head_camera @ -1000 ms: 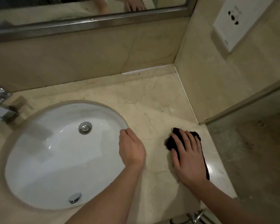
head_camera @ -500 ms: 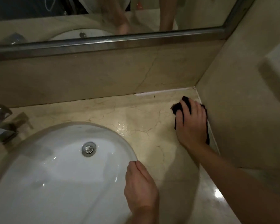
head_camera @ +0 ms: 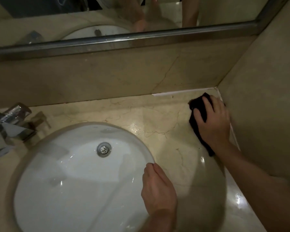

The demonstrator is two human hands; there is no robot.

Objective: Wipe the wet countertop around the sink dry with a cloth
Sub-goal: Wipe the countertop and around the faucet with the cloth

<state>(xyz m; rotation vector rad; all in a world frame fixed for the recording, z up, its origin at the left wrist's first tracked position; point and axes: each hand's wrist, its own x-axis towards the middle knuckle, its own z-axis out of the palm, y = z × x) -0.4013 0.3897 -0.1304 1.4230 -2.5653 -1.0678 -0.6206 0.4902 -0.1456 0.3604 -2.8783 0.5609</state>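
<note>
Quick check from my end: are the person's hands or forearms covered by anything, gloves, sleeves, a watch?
No. Both hands, left hand and right hand, are bare, with no gloves, rings or watch showing. Both forearms are uncovered as far as the frame shows; no sleeve is in view.

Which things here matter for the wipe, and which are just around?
In the job: cloth under the right hand; countertop; sink; left hand at its rim.
Just around: faucet; drain; mirror.

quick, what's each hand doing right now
Left hand: fingers curled, resting on the sink rim, holding nothing.
Right hand: presses the black cloth flat, fingers straight.
</note>
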